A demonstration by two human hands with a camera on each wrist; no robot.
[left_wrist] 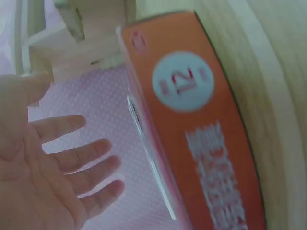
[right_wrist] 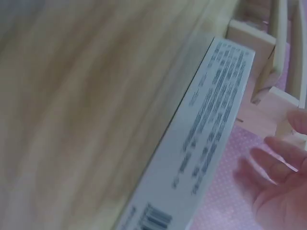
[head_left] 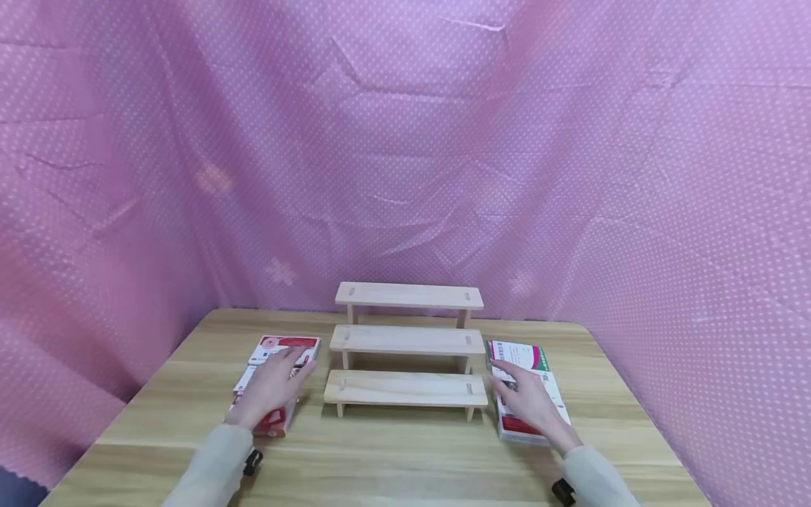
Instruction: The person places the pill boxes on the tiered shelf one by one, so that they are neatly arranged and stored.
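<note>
My left hand [head_left: 271, 386] hovers over a group of flat medicine boxes at the left, its fingers extended and holding nothing. The far one is a red-and-white box [head_left: 269, 343]; a red box [head_left: 274, 424] lies nearest me, partly hidden by the hand. In the left wrist view, the orange-red side of a box [left_wrist: 216, 158] carries a "12" in a white circle. On the right, my right hand [head_left: 531, 403] is over similar boxes, fingers spread and apart. Among them are a white box with magenta and green [head_left: 516, 353] and a white-and-red box [head_left: 518, 427]. Printed text and a barcode cover one white side [right_wrist: 201, 129].
Between the two groups stands a wooden three-step rack, with a low front shelf [head_left: 405, 389], a middle shelf [head_left: 405, 339] and a high back shelf [head_left: 408, 294]. All rest on a wood-grain table [head_left: 393, 465]. A pink dotted curtain [head_left: 405, 176] hangs behind and at both sides.
</note>
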